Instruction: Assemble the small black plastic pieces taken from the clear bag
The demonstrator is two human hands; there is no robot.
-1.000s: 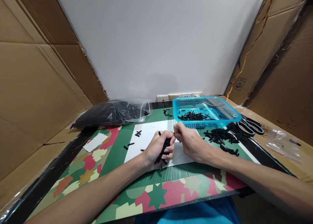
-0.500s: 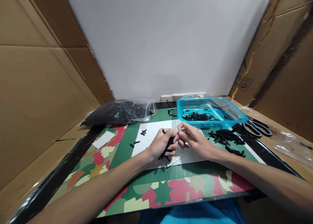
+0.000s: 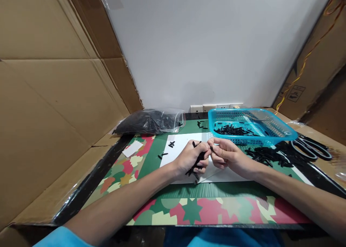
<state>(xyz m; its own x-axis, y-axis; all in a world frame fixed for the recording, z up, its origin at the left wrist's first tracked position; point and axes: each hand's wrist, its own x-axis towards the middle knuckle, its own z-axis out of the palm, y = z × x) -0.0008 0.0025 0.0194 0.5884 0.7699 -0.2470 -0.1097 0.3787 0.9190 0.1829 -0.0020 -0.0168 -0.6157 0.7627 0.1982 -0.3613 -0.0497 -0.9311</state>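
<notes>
My left hand [image 3: 192, 157] is closed around a bundle of small black sticks [image 3: 198, 159] above a white sheet [image 3: 183, 146] on the table. My right hand [image 3: 227, 155] meets it from the right, fingertips pinching at the top end of the bundle. Whether the right fingers hold a single stick is too small to tell. A few loose black sticks [image 3: 171, 144] lie on the sheet to the left of my hands.
A blue basket [image 3: 281, 130] with black sticks inside stands at the back right. A pile of black sticks [image 3: 266, 155] and scissors [image 3: 310, 148] lie right of it. A plastic bag of black sticks [image 3: 148, 121] lies back left. Cardboard walls enclose the camouflage-patterned mat [image 3: 189, 207].
The view has swung to the left, so everything sits further right in the picture. My hands stay together over the white sheet, still working at the bundle.
</notes>
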